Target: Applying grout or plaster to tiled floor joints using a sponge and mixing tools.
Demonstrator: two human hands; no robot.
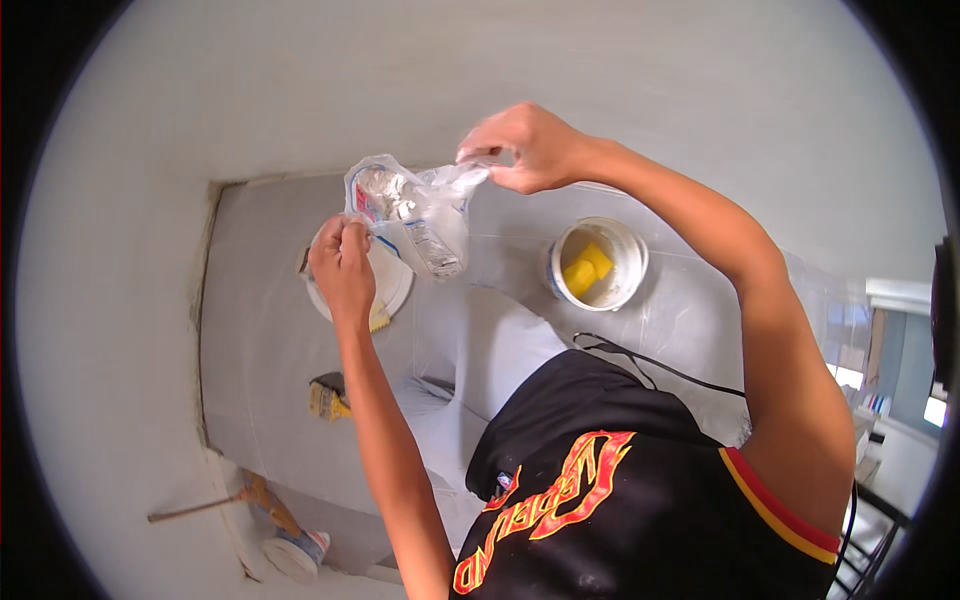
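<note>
I hold a clear plastic bag (415, 215) with printed colours on it between both hands, above a white lid or plate (393, 285) on the grey floor. My left hand (342, 265) pinches the bag's lower left corner. My right hand (525, 147) grips its upper right edge and stretches it taut. The bag looks crumpled, with a pale mass inside near its top.
A white bucket (632, 262) holding a yellow sponge stands on plastic sheeting to the right. A yellow brush (328, 396) lies on the floor below the plate. Lower left are a stick (195, 510) and a small tub (295, 552). Pale walls surround the floor.
</note>
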